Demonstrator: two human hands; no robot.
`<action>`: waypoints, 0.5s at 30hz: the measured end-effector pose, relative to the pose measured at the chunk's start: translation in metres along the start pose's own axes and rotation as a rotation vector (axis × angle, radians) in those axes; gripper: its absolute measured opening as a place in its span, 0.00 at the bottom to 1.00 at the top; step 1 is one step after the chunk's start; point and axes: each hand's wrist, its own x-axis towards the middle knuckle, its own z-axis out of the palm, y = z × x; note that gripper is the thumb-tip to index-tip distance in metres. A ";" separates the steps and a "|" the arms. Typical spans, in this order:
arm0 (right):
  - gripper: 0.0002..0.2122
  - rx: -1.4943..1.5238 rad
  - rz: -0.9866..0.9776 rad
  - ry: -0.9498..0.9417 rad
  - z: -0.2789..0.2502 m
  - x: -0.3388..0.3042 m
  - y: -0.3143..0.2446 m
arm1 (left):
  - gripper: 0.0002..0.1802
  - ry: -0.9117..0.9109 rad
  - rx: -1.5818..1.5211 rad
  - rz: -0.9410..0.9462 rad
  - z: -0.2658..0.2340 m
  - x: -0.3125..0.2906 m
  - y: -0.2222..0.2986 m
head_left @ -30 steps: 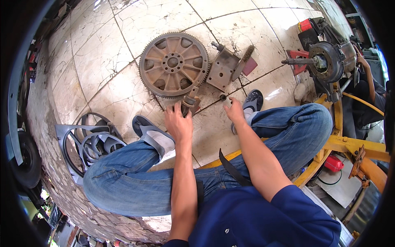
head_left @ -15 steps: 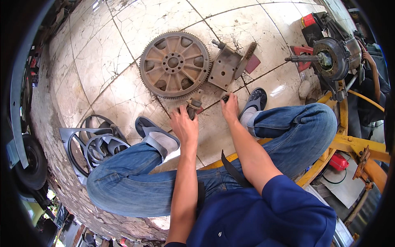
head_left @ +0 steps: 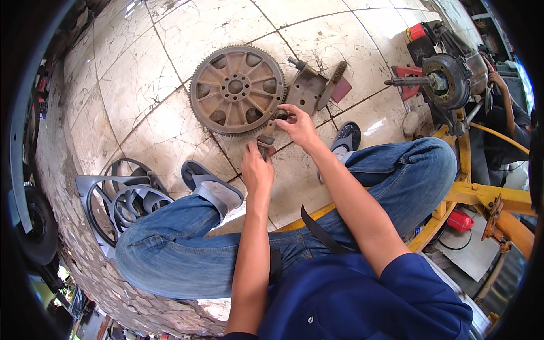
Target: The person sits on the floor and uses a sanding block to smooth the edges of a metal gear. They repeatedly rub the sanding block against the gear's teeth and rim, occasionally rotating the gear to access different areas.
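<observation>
My left hand (head_left: 258, 170) is closed around a small rusty metal bracket (head_left: 265, 140) just below the flywheel's lower right rim. Between the thumb and fingers of my right hand (head_left: 299, 130) is a small dark round part (head_left: 281, 115), held above the bracket's far end and close to the flywheel's edge. The big rusty toothed flywheel (head_left: 249, 97) lies flat on the tiles. Right of it rests a flat metal plate with holes (head_left: 305, 93), with a wire brush (head_left: 333, 85) beside it. A dark red abrasive sheet (head_left: 341, 89) lies partly under the brush.
Grey plastic fan-like shrouds (head_left: 133, 195) are heaped by my left leg. At right stand an axle hub with a shaft (head_left: 445, 84) and a yellow metal frame (head_left: 479, 196). Another person's arm (head_left: 504, 96) reaches in there. A tyre (head_left: 38, 224) sits at far left.
My right hand has moved up and left, carrying the small dark round part from near my right foot to the flywheel's edge. My left hand stays nearly in place on the bracket.
</observation>
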 end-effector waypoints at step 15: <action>0.17 0.490 0.160 -0.184 -0.008 -0.019 -0.013 | 0.27 -0.020 0.094 0.024 0.006 -0.006 0.003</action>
